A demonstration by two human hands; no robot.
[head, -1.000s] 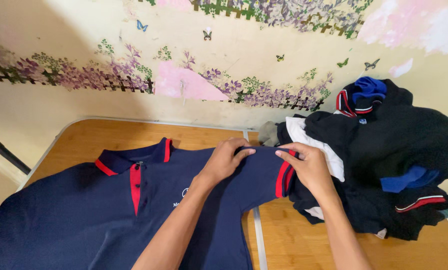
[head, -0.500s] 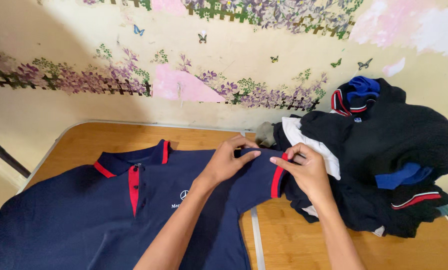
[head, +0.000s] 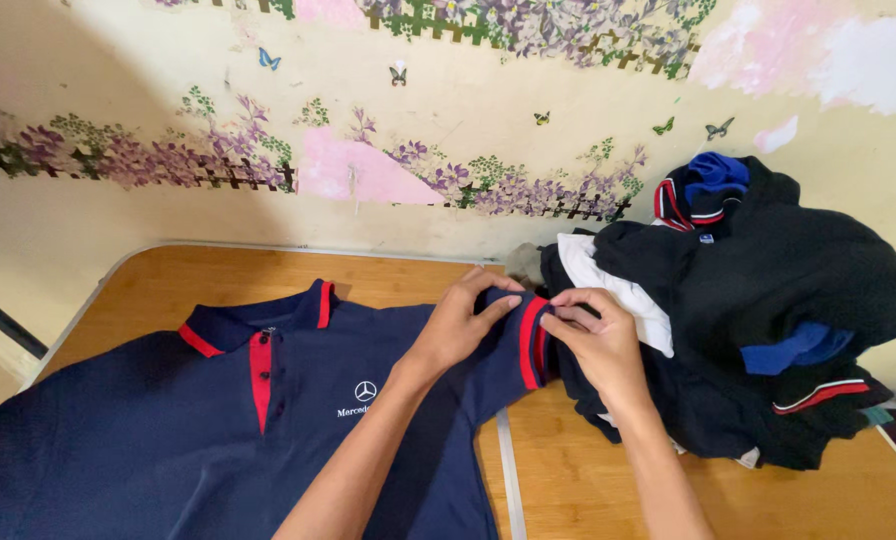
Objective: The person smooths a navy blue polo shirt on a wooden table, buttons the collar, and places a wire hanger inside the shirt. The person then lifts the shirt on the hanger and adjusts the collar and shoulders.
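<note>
Gripping one polo shirt point(head: 218, 420), two hands point(head: 458, 325)

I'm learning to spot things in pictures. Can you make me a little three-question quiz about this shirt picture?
1. True or false: the navy polo shirt lies front side up on the wooden table.
2. What part of the shirt do both hands pinch? A) the collar B) the red-banded sleeve cuff C) the buttons
3. On which side of the person's right hand does the pile of dark clothes sit?

Key
1. True: its collar, red placket and chest print show.
2. B: the left hand and the right hand meet at the sleeve cuff.
3. The right side, against the flowered wall.
</note>
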